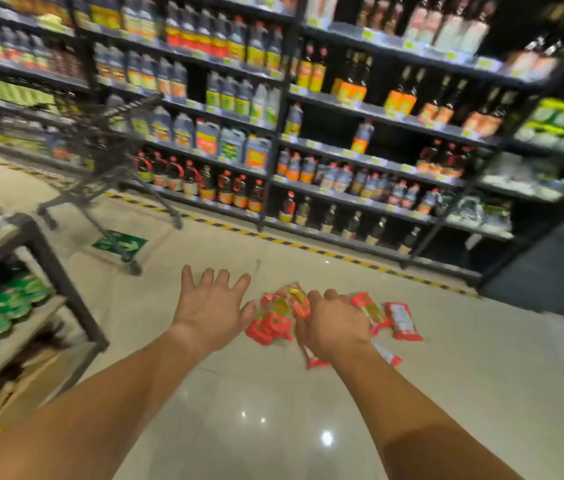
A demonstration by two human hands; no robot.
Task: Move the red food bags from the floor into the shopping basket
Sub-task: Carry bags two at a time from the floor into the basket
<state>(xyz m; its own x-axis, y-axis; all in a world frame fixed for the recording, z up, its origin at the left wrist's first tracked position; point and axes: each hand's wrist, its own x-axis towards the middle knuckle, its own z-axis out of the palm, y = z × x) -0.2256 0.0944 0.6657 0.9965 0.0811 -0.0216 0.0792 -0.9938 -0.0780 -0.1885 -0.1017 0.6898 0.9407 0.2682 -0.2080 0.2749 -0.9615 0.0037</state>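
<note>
Several red food bags (275, 317) lie in a loose pile on the pale tiled floor (256, 410), and one more red bag (403, 322) rests apart at the right. My left hand (213, 311) hovers open with fingers spread just left of the pile, holding nothing. Curled down over the pile's middle is my right hand (334, 327), and its fingers seem to close on a red bag underneath; the grasp is partly hidden. The dark wire shopping basket on wheels (100, 150) stands further off at the upper left, blurred.
Tall shelves of bottles and jugs (342, 140) run behind the bags, edged by a yellow-black floor strip (308, 247). A low shelf with green packets (14, 299) stands close on the left. A green arrow sticker (119, 242) marks the floor near the basket's wheels.
</note>
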